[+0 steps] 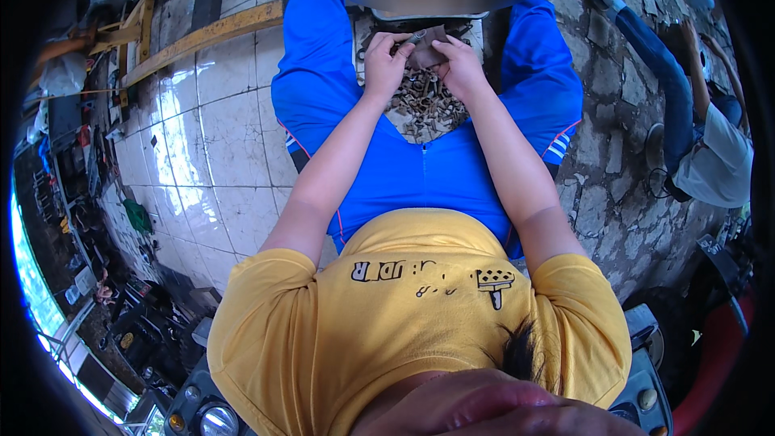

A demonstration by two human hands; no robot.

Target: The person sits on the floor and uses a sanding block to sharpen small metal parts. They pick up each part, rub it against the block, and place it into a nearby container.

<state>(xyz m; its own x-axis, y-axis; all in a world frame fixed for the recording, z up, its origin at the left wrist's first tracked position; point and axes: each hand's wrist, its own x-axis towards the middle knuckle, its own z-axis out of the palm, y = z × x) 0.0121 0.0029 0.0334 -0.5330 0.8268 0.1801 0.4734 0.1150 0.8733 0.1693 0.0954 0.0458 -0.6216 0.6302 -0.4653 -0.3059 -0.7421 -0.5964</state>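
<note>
My left hand is closed, its thumb and fingers pinching a small grey metal part. Close beside it, my right hand grips a brownish-grey flexible sheet; whether it is sandpaper or cloth I cannot tell. The sheet lies against the metal part between the two hands. Below them, between my legs, spreads a pile of small brownish metal pieces, several of them curved or ring-like. My forearms hide part of the pile's sides.
Just beyond my hands stands a pale-rimmed container, mostly blurred. A yellow wooden frame crosses the tiled floor at left. On the right, another person sits on rough stone paving. Vehicle parts stand behind me.
</note>
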